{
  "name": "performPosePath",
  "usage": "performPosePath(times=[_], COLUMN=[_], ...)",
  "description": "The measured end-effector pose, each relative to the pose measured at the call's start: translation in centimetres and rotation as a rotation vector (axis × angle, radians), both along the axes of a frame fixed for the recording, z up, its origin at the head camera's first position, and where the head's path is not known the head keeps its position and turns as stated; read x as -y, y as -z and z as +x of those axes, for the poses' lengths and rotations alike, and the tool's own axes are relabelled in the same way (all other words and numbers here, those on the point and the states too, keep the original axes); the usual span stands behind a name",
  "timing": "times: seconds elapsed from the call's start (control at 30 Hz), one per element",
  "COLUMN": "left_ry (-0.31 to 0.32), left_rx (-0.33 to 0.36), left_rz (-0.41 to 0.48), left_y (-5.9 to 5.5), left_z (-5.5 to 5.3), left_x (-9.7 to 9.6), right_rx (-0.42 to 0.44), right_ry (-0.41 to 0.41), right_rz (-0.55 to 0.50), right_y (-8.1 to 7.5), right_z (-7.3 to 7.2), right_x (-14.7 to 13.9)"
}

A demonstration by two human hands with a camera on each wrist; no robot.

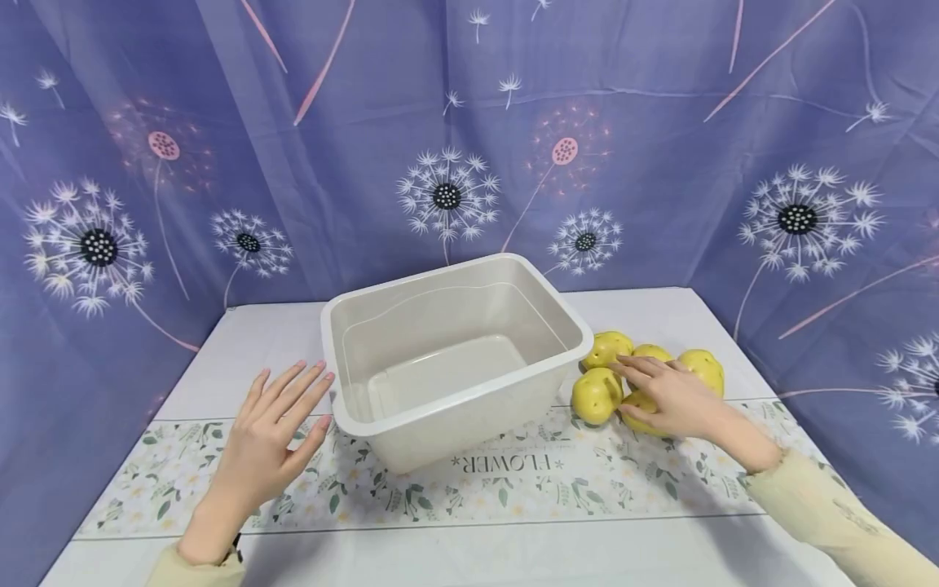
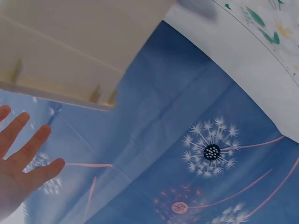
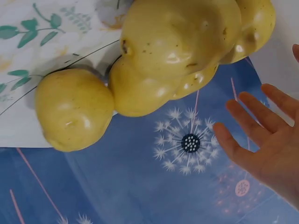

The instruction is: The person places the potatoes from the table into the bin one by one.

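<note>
An off-white plastic basin (image 1: 469, 444) stands at an angle on the table. My left hand (image 1: 266, 432) is spread with straight fingers beside its left wall; in the left wrist view the fingers (image 2: 29, 148) appear apart from the basin (image 2: 70, 51). To the basin's right lies a cluster of several yellow potatoes (image 1: 597, 396), seen close in the right wrist view, where one potato (image 3: 74, 109) sits at the left of the group. Over the cluster is my right hand (image 1: 678, 398), its fingers extended and partly hiding some potatoes. In the right wrist view this hand (image 3: 268, 144) holds nothing.
The white table (image 1: 513, 554) has a floral strip (image 1: 323, 497) printed with FLOWER across it. A purple curtain (image 1: 352, 187) with dandelion patterns hangs behind and along both sides. The basin's inner floor (image 1: 455, 371) shows nothing in it.
</note>
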State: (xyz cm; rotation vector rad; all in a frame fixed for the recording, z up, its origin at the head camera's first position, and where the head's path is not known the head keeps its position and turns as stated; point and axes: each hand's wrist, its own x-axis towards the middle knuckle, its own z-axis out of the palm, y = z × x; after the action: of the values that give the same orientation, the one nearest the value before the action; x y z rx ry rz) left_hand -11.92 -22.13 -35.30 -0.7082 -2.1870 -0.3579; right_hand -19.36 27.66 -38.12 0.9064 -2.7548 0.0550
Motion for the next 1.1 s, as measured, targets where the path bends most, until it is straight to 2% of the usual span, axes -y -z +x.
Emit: performPosePath(times=[0.17,0.3,0.57,0.67,0.9,1.1], left_ry=[0.08,0.103,0.068,0.059,0.057,0.035], left_rx=[-0.034,-0.043,0.045,0.054,0.027,0.063], left_rz=[-0.011,-0.042,-0.112,-0.124,-0.121,-0.132], left_y=[0.0,0.2,0.7,0.8,1.1,0.9], left_z=[-0.1,-0.3,-0.5,-0.5,-0.6,-0.5], left_x=[-0.9,-1.4,-1.6,-1.7,-1.8,-1.8], right_rx=[0.038,0.074,0.091,0.089,0.055,0.035], right_ry=[0.002,0.0,-0.048,-0.056,-0.095,-0.106], right_rz=[0.034,0.064,0.077,0.088,0.103,0.137], right_y=[0.2,0.6,1.5,2.0,3.0,3.3], right_z=[-0.3,-0.7,-1.7,-1.9,-2.2,-2.4], right_x=[0.8,1.2,1.7,1.8,1.9,1.9])
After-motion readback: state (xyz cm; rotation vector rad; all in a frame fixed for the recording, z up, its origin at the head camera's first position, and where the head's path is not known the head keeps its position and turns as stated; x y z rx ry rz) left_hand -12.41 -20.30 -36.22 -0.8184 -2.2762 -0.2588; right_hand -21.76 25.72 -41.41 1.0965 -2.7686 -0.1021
